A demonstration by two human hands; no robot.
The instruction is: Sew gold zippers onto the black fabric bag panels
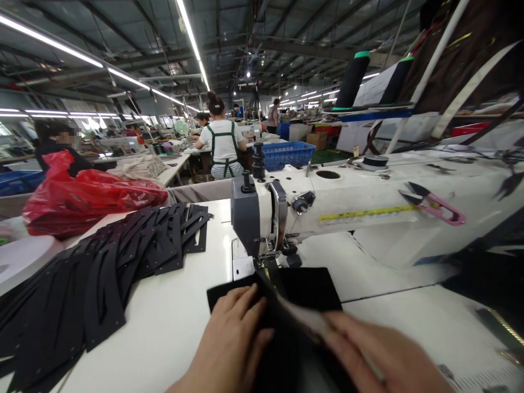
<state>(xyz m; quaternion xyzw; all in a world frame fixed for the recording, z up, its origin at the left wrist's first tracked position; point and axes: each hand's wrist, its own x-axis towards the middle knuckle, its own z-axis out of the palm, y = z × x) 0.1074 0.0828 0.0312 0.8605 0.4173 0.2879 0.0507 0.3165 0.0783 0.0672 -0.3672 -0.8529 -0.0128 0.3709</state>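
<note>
My left hand [231,333] lies flat on a black fabric piece [313,286], its fingers stretched toward the needle area of a white sewing machine [360,202]. A zipper strip [303,314] with a gold line runs over the fabric from under the presser foot [262,261]. At its near end my right hand [376,352], somewhat blurred, is closed on the strip's raised edge. A thin pale edge shows beneath the right fingers; I cannot make out what it is. The nearer part of the fabric is dark and smeared.
Many black cut pieces [110,273] overlap on the table's left, near a red plastic bag [94,191]. Pink-handled thread snips [438,204] rest on the machine arm. Thread cones [351,81] stand behind it. Another gold-toothed zipper [505,327] lies right. A co-worker [223,142] sits ahead.
</note>
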